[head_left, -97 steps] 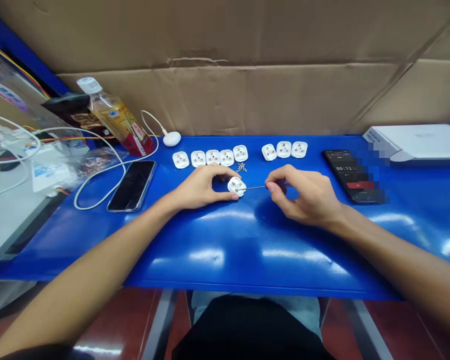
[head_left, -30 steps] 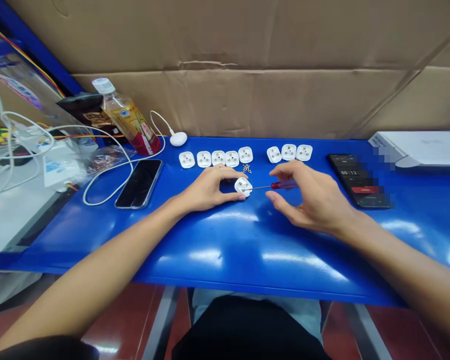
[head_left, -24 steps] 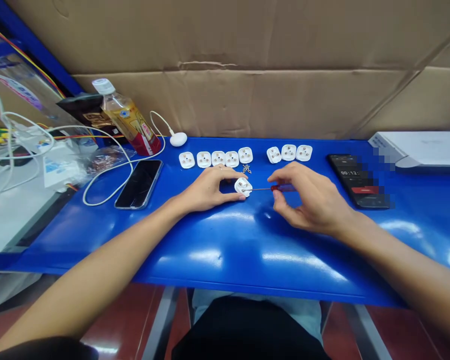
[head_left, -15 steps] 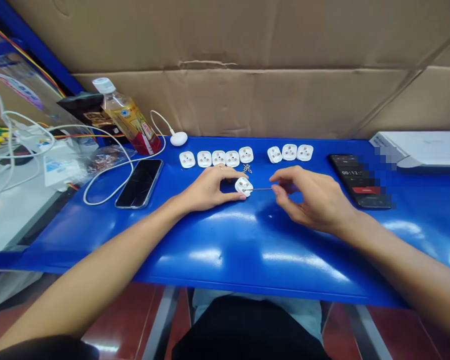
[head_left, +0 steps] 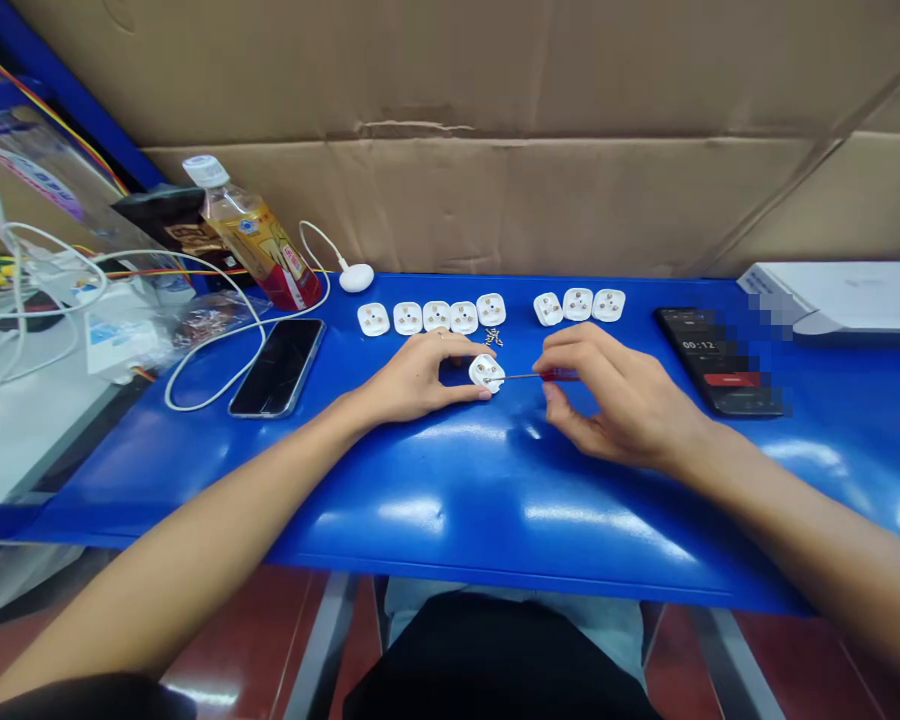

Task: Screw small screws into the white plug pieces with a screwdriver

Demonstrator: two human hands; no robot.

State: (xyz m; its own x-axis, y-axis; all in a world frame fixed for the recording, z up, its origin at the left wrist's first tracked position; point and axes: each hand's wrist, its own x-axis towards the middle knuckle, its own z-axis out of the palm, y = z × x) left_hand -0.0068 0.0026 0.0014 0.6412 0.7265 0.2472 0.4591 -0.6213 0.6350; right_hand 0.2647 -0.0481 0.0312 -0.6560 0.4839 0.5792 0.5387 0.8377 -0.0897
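Note:
My left hand (head_left: 414, 378) grips a white plug housing (head_left: 487, 371) between thumb and fingers, its inner side with metal parts facing up. In my right hand (head_left: 607, 395) is a screwdriver (head_left: 521, 377) with a red handle, held almost level by thumb and fingertips. Its thin shaft reaches left, and the tip meets the inside of the housing. Just behind the housing lies a small pile of screws (head_left: 493, 338). A row of similar white plug housings (head_left: 436, 317) stands behind my left hand; three more plug housings (head_left: 578, 304) sit further right.
On the left are a black phone (head_left: 277, 368), a tilted drink bottle (head_left: 259, 240), white cables (head_left: 217, 262) and a white oval device (head_left: 356, 277). A phone showing a timer (head_left: 709, 360) and a white box (head_left: 847, 300) lie right. Cardboard (head_left: 532, 200) backs the blue table (head_left: 450, 530).
The fingers of my right hand have shifted on the screwdriver, and its red handle now shows between them. My left hand and the plug housing stay in place.

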